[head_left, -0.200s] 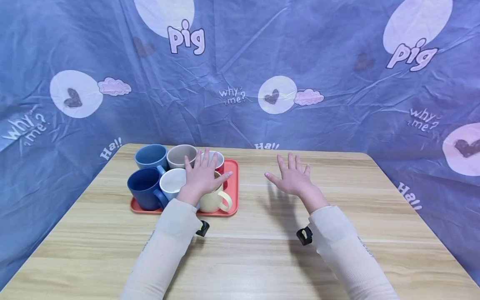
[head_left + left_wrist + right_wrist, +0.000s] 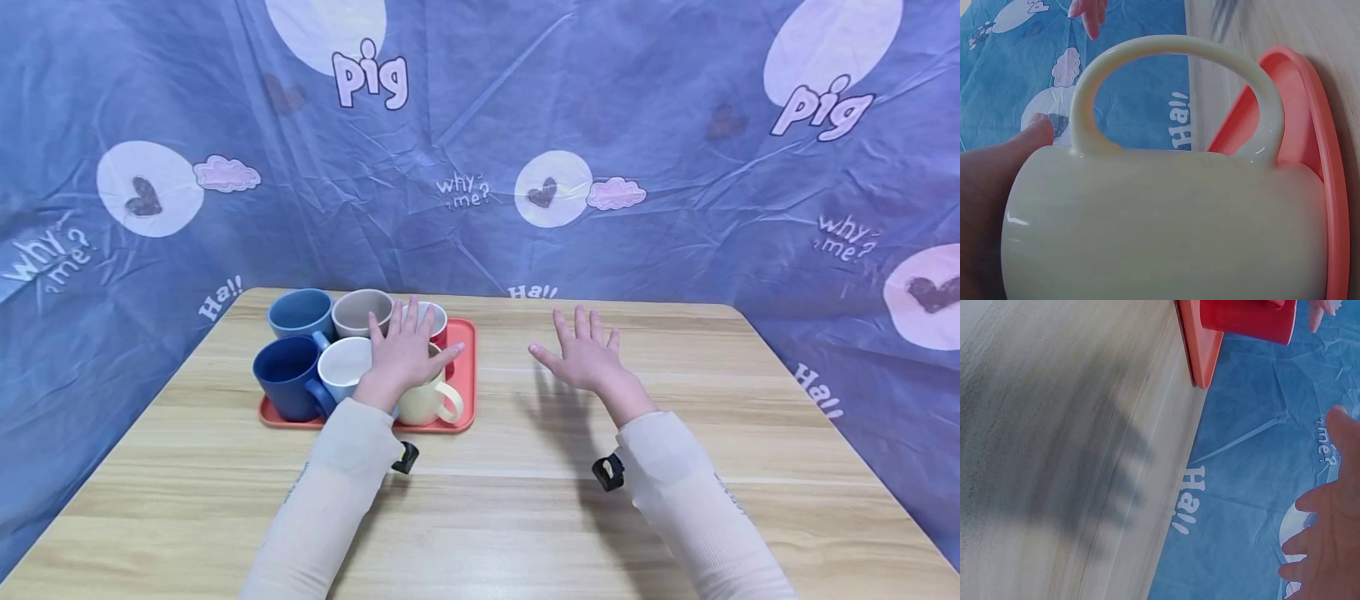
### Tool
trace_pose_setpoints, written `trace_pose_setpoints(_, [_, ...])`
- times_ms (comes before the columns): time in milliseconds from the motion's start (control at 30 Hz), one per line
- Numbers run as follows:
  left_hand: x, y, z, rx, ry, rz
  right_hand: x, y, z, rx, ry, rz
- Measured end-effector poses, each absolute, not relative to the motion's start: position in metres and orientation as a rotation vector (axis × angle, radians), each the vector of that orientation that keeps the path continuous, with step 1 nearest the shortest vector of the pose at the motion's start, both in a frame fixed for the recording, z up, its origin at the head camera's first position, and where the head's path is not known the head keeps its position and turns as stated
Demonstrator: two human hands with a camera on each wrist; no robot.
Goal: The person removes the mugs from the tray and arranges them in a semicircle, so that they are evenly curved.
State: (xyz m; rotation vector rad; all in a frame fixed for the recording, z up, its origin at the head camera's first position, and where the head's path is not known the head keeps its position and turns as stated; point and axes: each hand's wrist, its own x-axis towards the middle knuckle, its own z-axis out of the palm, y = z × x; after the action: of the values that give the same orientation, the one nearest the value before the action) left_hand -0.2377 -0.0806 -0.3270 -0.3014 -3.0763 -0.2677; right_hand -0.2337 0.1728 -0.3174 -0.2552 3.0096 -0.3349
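Note:
My left hand (image 2: 403, 360) hovers palm down over the right part of a coral tray (image 2: 467, 367), fingers straight and spread, holding nothing. Below it stands a cream mug (image 2: 420, 406), its handle pointing right; the left wrist view shows this mug (image 2: 1166, 219) large beside the hand. Partly behind my fingers are a red mug (image 2: 439, 335) with a white inside and a light blue mug (image 2: 343, 367). My right hand (image 2: 588, 360) hangs above the bare table to the right, fingers spread, casting a shadow; nothing is in it.
A navy mug (image 2: 287, 379), a medium blue mug (image 2: 300, 314) and a grey mug (image 2: 362, 312) also stand upright on the tray. The wooden table (image 2: 495, 533) ends at a blue printed cloth (image 2: 480, 125) at the back and sides.
Both hands stay in the same place with fingers spread. The head view has shifted only very slightly; the mugs and tray have not moved.

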Motion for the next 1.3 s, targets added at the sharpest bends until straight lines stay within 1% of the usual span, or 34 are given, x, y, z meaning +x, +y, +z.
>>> trace_pose_setpoints(733, [-0.238, -0.082, -0.322, -0.321, -3.066, -0.274, -0.235, 0.172, -0.310, -0.259, 3.016, -0.317])
trace_pose_setpoints(1300, [-0.242, -0.104, -0.299, -0.252, -3.062, -0.248, -0.240, 0.154, -0.289, -0.325, 3.091, -0.313])
